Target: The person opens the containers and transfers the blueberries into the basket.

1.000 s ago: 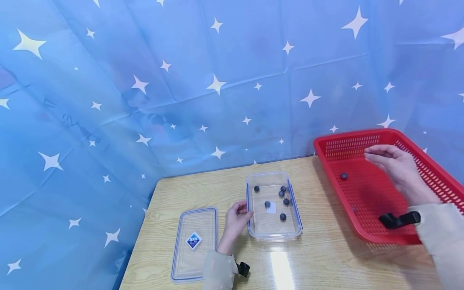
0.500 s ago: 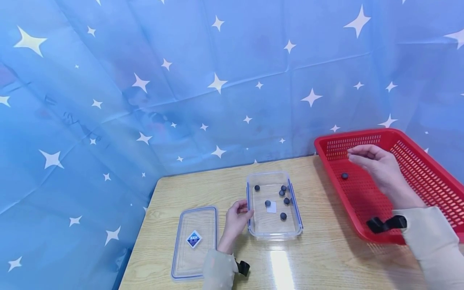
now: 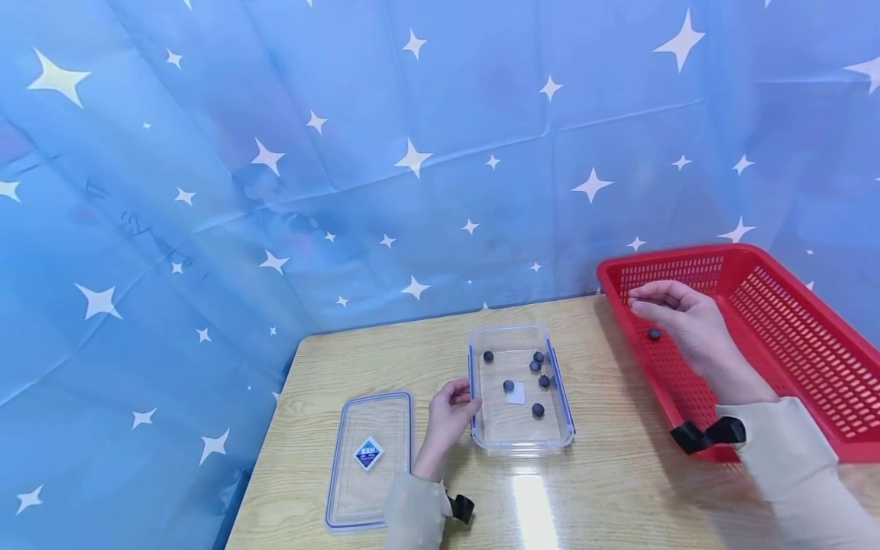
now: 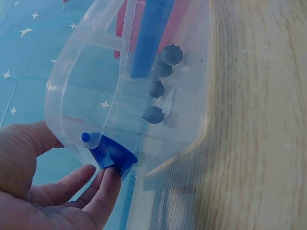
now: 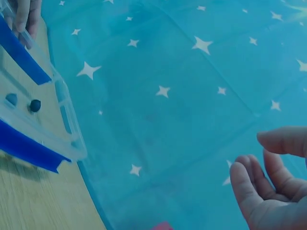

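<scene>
My left hand [image 3: 448, 416] holds the left side of a clear food container [image 3: 522, 444]. In the left wrist view its fingertips touch a blue latch [image 4: 112, 155], and the thumb lies at the rim. Several blueberries [image 3: 538, 410] lie inside the container. The right hand [image 3: 694, 328] hovers over the left part of a red plastic basket [image 3: 791, 374], fingers bent and thumb apart from them. No object shows between them in the right wrist view. Near that hand, one blueberry [image 3: 655, 334] sits on the basket floor.
A clear lid [image 3: 367, 489] with a blue edge and a diamond-shaped label lies on the wooden table [image 3: 605, 489], left of the container. A blue cloth [image 3: 440, 191] with white stars hangs behind the table.
My right hand has moved left across the basket, from its right part towards the blueberry. The left hand and the container have stayed in place.
</scene>
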Motion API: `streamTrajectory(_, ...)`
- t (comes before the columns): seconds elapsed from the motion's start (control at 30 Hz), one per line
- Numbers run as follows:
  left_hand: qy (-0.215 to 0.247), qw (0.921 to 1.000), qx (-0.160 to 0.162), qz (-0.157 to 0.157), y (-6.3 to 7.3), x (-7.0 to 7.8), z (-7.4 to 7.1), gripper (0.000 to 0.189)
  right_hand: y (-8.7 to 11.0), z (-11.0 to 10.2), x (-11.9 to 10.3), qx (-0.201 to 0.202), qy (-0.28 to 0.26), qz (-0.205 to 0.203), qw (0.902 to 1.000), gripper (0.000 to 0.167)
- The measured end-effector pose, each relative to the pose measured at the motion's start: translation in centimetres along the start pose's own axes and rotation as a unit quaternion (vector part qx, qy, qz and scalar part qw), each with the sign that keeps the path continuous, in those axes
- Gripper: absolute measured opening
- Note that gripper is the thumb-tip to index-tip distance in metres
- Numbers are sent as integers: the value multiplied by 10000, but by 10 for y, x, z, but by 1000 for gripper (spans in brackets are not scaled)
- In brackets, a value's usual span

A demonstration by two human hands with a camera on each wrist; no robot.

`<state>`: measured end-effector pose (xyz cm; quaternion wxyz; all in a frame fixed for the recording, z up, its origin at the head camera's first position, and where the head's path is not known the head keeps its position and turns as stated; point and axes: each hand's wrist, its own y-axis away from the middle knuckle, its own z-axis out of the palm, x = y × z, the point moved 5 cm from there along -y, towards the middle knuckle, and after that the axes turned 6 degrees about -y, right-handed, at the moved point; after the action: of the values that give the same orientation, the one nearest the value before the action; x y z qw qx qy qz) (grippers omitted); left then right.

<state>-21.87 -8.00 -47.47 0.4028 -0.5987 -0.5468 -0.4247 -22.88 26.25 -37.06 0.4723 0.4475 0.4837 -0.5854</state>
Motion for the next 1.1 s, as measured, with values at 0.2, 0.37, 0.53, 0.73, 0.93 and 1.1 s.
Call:
streamTrajectory(0.2, -49, 10000, -18, 9, 7, 17, -3, 34, 1, 13, 4, -44, 636, 8, 9980, 24)
streamTrajectory(0.37, -89, 10000, 10, 26, 8, 19, -3, 34, 2, 26, 7, -200, 524, -100, 9984, 24)
streamTrajectory(0.53, -97, 10000, 0, 14, 7, 15, -3, 35, 2, 41, 9, -323, 407, -288, 9982, 23)
streamTrajectory(0.73, -131, 9999, 47, -11, -4, -9, 1, 36, 3, 60, 15, -477, 78, -424, 9979, 17)
streamTrajectory(0.93, -171, 9998, 81, 17, -9, -23, 3, 36, 4, 75, 23, -685, -25, -306, 9972, 16)
streamTrajectory(1.1, -148, 9999, 83, 27, -10, -24, 3, 36, 4, 86, 31, -776, -90, -202, 9967, 16)
